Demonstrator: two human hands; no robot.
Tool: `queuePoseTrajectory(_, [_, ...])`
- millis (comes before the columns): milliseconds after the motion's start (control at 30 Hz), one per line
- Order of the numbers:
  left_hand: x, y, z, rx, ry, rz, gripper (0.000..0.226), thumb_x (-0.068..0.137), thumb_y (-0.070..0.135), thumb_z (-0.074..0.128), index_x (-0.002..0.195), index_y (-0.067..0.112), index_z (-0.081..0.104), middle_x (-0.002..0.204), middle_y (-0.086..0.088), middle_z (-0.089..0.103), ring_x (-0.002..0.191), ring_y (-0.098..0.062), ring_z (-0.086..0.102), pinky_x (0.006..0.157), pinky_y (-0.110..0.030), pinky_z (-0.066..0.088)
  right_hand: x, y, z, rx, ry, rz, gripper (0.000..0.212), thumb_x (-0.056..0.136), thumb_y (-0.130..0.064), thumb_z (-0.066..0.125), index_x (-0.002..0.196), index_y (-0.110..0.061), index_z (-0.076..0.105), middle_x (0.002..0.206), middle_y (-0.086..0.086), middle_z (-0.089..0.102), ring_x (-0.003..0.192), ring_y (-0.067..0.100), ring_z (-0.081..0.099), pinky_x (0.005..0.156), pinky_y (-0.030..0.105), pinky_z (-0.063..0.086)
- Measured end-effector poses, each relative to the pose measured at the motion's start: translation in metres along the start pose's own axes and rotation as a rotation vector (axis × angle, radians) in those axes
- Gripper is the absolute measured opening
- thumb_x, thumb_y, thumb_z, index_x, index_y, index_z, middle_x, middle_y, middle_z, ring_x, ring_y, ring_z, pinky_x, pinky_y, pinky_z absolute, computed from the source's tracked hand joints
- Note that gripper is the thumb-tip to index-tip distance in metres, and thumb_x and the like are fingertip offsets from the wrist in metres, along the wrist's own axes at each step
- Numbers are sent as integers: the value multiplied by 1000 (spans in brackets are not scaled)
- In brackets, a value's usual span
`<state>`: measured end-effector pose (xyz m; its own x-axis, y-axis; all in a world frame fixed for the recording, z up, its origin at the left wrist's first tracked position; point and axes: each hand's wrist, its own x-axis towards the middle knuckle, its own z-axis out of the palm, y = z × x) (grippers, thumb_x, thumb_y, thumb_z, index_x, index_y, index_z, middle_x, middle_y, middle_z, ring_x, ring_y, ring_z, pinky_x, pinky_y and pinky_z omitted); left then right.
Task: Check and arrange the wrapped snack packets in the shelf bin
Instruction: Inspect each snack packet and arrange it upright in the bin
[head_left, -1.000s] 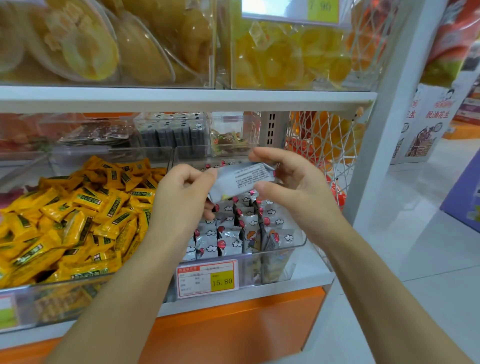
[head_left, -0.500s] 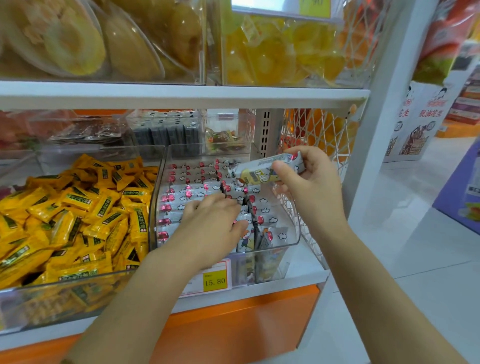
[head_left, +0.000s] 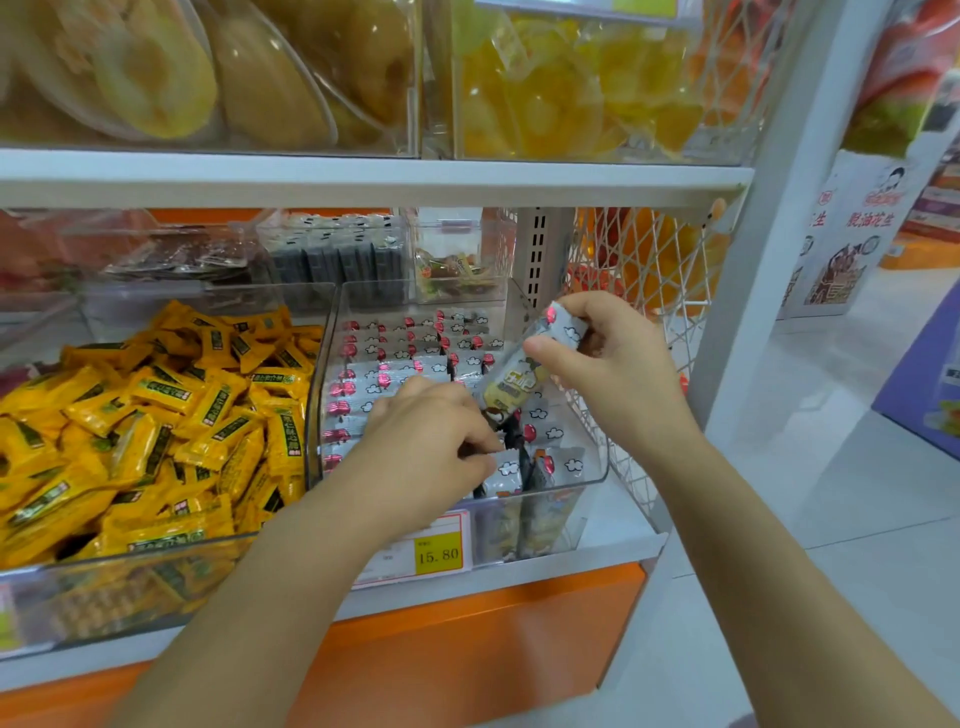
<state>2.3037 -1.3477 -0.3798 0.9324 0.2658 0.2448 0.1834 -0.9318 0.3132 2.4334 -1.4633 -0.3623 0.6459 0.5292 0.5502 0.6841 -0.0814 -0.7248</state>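
The left hand (head_left: 431, 441) hides its fingertips among packets (head_left: 363, 374), its forearm partly covering the price tag (head_left: 439, 551).
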Motion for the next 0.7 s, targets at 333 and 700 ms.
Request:
queuePoseTrajectory(333, [-4, 2, -3, -72, -4, -6, 13, 87, 29, 60, 94, 32, 70, 99, 17, 52, 104, -14, 37, 96, -37, 32, 2, -4, 20, -382, -206, -162, 40, 83, -28, 69, 118, -14, 58, 104, -1, 61, 78, 8, 49, 70, 21, 33])
queuePoseTrajectory(700, [-4, -1, -19, -349, -60, -58, 27, 79, 17, 68, 66, 40, 66, 83, 16, 67, 79, 0, 61, 78, -27, 53, 7, -8, 24, -679, -506, -238, 23, 89, -32, 58, 106, -22, 68, 102, -1, 66, 106, 20, 52, 91, 34, 41])
